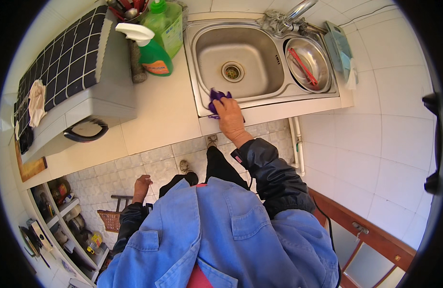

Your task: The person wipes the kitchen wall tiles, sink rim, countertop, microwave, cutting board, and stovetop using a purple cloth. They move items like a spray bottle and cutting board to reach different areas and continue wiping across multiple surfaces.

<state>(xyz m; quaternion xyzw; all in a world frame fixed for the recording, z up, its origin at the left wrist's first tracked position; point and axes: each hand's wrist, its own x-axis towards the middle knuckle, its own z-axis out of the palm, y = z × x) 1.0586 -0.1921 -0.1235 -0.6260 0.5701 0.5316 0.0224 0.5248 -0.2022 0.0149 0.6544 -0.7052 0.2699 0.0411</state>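
My right hand (229, 120) presses a crumpled purple cloth (214, 102) onto the front left corner of the steel sink (198, 81). Its fingers are closed over the cloth, which partly hides under them. Low at my left side, away from the counter, hangs my left hand (141, 186); its fingers are loosely curled and I see nothing in them. The sink basin holds no dishes, and bits of matter lie in the drain strainer (232, 72). In the small right bowl of the sink sits a metal basin (315, 52) with a red-handled utensil (303, 67) inside.
A green-and-white spray bottle (153, 56) and a green detergent jug (169, 31) stand left of the sink. Farther left is a grey appliance (111, 98) under a checked cloth (63, 72). The faucet (298, 10) rises behind. Shelves (67, 207) and a wicker stool (109, 220) are lower left.
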